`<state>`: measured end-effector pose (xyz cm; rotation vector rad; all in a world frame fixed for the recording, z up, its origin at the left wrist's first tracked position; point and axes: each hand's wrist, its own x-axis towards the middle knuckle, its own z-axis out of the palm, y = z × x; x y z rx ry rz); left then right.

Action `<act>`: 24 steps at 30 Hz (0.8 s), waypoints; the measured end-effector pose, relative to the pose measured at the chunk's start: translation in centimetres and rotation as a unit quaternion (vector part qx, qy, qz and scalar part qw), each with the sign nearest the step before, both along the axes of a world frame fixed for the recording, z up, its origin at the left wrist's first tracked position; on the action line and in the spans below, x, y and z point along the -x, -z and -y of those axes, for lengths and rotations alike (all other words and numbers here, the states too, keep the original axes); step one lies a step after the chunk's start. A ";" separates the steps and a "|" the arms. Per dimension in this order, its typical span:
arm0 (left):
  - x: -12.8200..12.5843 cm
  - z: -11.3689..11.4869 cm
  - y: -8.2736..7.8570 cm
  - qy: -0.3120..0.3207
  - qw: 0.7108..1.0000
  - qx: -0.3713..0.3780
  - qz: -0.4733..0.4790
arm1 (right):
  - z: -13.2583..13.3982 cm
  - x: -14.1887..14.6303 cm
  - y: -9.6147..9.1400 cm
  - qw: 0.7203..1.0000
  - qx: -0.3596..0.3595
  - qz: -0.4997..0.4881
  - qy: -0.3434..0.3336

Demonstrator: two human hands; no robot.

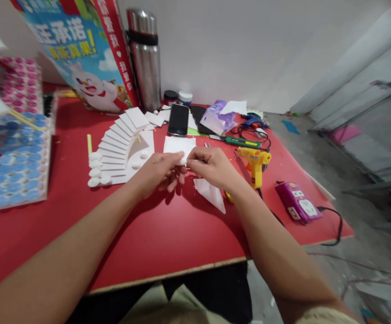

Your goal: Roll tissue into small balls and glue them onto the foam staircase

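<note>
Near the middle of the red table, my left hand pinches a small white piece between thumb and forefinger; its other fingers hang loosely curled. My right hand meets it there with thumb and fingertips pressed together, and what they grip is hidden. A white square card shows just behind the fingertips. To the left, a curved stepped white model rests on a white base, with small white discs at its lower left end. Beneath my right wrist lies a translucent white sheet.
A yellow glue gun, a green-handled tool and a purple power socket box lie right. Behind are a phone, a steel thermos and a printed box. Trays of blue and pink pieces stand left.
</note>
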<state>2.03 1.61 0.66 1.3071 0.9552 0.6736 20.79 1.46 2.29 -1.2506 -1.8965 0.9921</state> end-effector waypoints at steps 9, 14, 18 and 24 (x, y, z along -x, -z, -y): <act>0.3 -0.8 -1.0 0.029 0.927 0.331 0.172 | 0.6 -0.2 0.4 0.971 -0.179 0.158 -0.033; 0.6 -1.2 -0.6 0.045 0.909 0.372 0.184 | 0.7 -0.1 0.3 0.961 -0.210 0.173 -0.049; 0.7 -1.4 -0.6 0.050 0.894 0.405 0.186 | 0.7 -0.1 0.3 0.944 -0.244 0.209 -0.076; 0.8 -1.1 -0.6 0.059 0.902 0.366 0.223 | 0.6 -0.3 0.4 0.941 -0.253 0.213 -0.069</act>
